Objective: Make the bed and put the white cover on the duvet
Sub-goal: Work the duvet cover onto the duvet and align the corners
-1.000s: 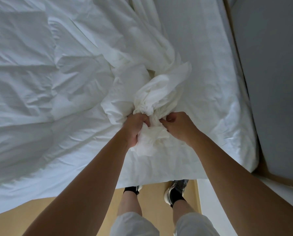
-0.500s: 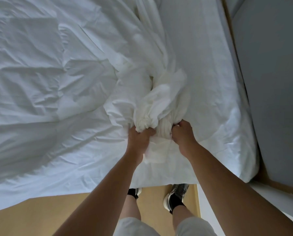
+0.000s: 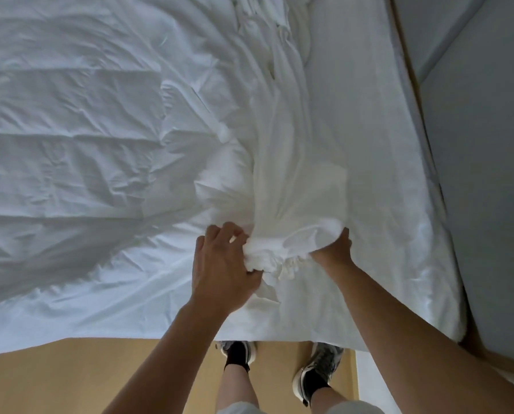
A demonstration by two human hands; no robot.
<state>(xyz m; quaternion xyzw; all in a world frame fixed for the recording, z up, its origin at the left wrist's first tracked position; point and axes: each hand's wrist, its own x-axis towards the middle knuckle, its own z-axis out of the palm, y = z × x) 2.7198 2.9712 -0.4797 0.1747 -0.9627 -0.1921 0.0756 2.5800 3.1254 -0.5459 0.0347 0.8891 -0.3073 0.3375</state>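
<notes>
now the left hand [image 3: 222,273] pinches the bunched cover [image 3: 291,186] on the bed [image 3: 384,144]; the right hand [image 3: 333,249] grips it too, fingers hidden under cloth.

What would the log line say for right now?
left hand: grips cover | right hand: grips cover | cover: bunched on bed | duvet: uncovered

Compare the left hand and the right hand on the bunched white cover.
The left hand shows its whole back, while the right hand is half buried in the white cover. The left hand's fingers curl visibly round the bunched end; the right hand's fingers are hidden under the cloth. Both meet the same bunch, one from each side.
</notes>
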